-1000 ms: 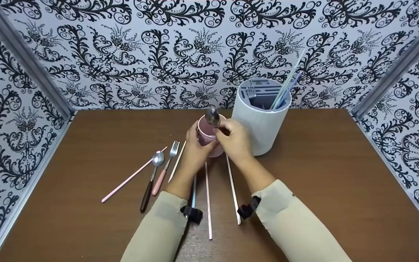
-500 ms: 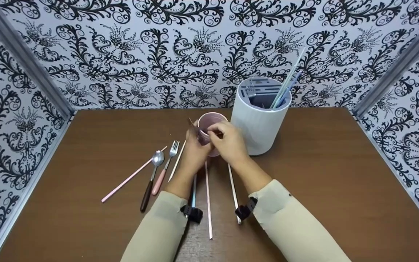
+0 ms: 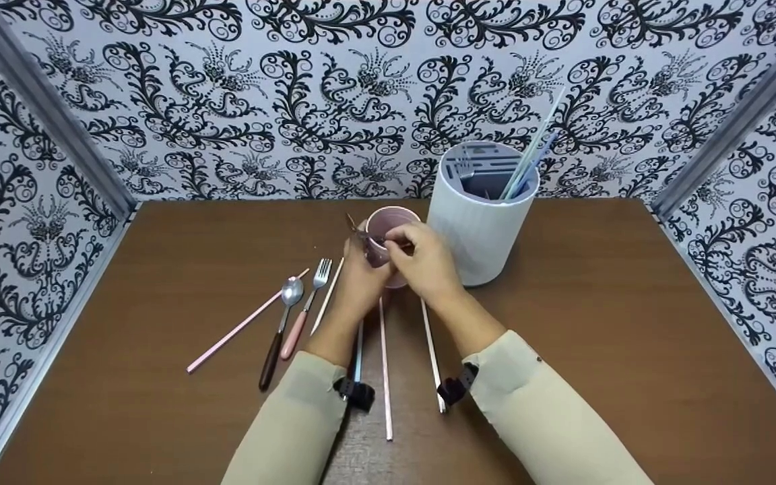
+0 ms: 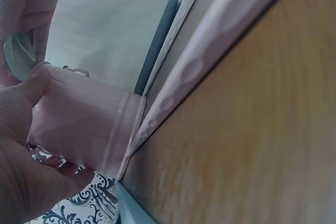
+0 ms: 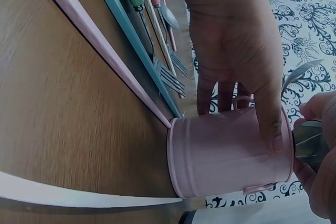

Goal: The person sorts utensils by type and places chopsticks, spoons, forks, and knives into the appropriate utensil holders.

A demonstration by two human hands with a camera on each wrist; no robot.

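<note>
Step in hand, my read: placing or adjusting a metal utensil [image 5: 311,142] at the mouth of the pink cup [image 5: 231,153]. Left hand [image 3: 364,276] steadies the cup, fingers round its side, thumb at the rim. Right hand [image 3: 432,266] has thumb and fingers closed in a small pinch on the utensil, right at the rim. Cup is upright, base at the surface [image 3: 597,337], just beside the white holder [image 3: 479,236].

Hedge: a curved metal piece [image 5: 296,77] shows behind the cup in the right wrist view; can't tell if it's the same utensil or a 2nd piece. Utensil looks spoon-like, bowl mostly hidden.

Next move calls for keeping the cup fixed and the pinch light, with the utensil clear of the left thumb; it could snag on the rim.

On the surface: 5 sticks in view from the head, plus 1 dark-handled spoon [image 3: 292,293] and 1 pink-handled fork [image 3: 322,273], all left lying. The sticks near the cup base could get nudged if it shifts.
</note>
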